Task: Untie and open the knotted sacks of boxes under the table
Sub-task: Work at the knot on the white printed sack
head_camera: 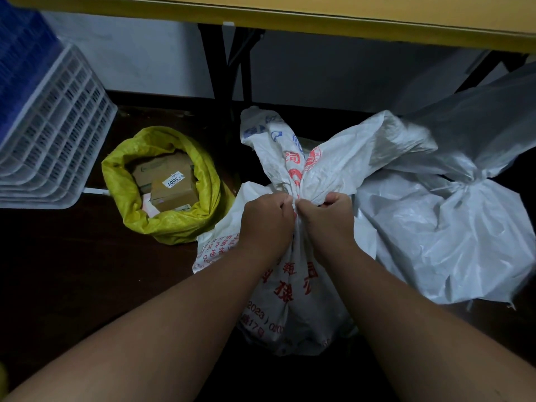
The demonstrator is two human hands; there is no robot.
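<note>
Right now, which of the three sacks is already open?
The yellow sack on the left: its mouth gapes, showing boxes. Both white sacks remain knotted.

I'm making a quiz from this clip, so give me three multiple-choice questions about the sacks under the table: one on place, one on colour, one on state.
1. Where is the open sack relative to the sack being handled?
A. to its left B. to its right C. on top of it
2. What colour is the open sack?
A. blue B. yellow C. black
3. What state is the plain white sack at right in?
A. open B. knotted C. lying flat and empty

A: the yellow sack lies left of the printed white sack gripped by the left hand and right hand.
B: its cloth is yellow, with cardboard boxes showing.
B: the plain white sack is cinched at its neck.
</note>
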